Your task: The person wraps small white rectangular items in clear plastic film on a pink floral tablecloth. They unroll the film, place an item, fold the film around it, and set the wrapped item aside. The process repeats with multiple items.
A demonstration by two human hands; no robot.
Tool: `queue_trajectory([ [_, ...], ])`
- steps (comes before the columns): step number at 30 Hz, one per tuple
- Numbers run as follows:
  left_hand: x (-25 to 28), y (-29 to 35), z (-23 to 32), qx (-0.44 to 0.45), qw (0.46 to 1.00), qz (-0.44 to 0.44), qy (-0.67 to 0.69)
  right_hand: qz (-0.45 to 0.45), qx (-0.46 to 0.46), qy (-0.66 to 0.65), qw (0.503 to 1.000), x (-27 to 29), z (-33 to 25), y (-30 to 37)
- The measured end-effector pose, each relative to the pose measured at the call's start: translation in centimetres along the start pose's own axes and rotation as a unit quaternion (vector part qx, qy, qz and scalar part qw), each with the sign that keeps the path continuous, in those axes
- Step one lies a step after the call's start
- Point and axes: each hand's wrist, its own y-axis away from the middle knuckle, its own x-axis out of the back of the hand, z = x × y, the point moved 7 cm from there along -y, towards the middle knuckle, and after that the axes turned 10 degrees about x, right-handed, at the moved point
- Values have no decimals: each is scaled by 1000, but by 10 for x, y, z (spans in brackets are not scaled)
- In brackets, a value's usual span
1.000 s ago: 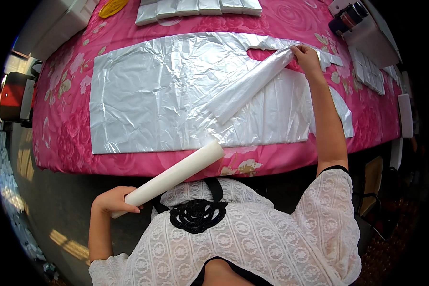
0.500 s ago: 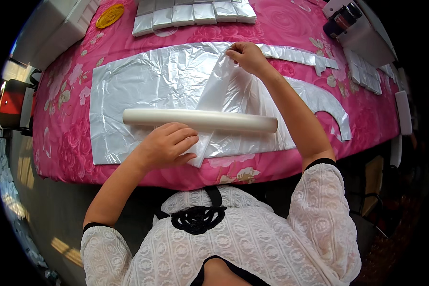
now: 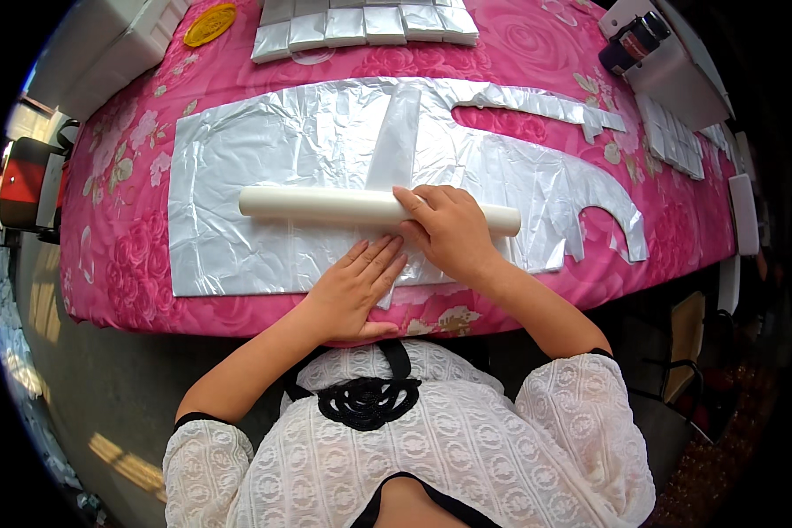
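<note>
A silvery thin plastic sheet (image 3: 238, 158), cut with long strap-like arms on its right, lies spread on the table. It looks like a disposable apron or bag film. Across it rests a smooth white roll (image 3: 308, 205), lying nearly level from left to right. My right hand (image 3: 453, 231) is over the roll's right half, fingers curved on its top and thumb on the near side. Just below the roll, my left hand (image 3: 352, 289) presses flat on the sheet with fingers stretched out. A narrow folded band (image 3: 394, 136) of film runs up beyond the roll.
A pink flowered cloth (image 3: 132, 238) covers the table. At the back are stacks of folded silvery packets (image 3: 348, 28) and a yellow round item (image 3: 209, 25). White boxes (image 3: 106, 53) stand at the far left. A dark bottle (image 3: 634, 44) and more packets (image 3: 671, 136) sit at the right.
My right hand has let go of the lifted film at the back and come down onto the roll. My left hand has slid right and flattened. The film band now lies down.
</note>
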Motion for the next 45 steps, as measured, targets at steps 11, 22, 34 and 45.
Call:
queue_trajectory([
  [11, -3, 2, 5, 23, 999, 6, 37, 82, -183, 178, 963, 72, 111, 53],
  [22, -23, 12, 35, 126, 989, 41, 60, 18, 81, -17, 996, 6, 10, -6],
  [34, 5, 25, 8, -42, 985, -11, 169, 72, 59, 80, 992, -11, 93, -97],
  [45, 11, 29, 0, -11, 987, 125, 95, -99, 209, -78, 970, -25, -14, -1],
])
